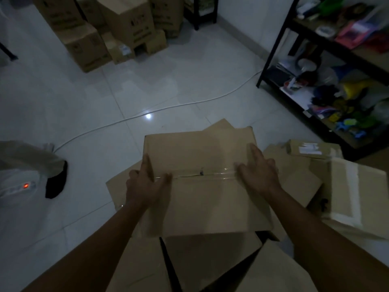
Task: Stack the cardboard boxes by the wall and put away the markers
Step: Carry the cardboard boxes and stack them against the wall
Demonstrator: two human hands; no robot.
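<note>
— What's the floor like?

— Pale glossy tiles, dim room, one bright glint of light reflected near the middle. A white cable snakes across it from the left toward a black shelf rack on the right, which is crammed with bright odds and ends too jumbled to name.

— And the boxes?

— A stack of brown boxes stands at the far wall. Close by, a heap of flattened cardboard lies on the tiles, and on top of it sits a taped box.

— The hands?

— Set apart, one on each side of that box. The left hand grips its left edge, thumb on top along the tape seam; the right hand lies flat on the top near the right edge — both touching it.

— Markers?

— I cannot pick any out.
</note>
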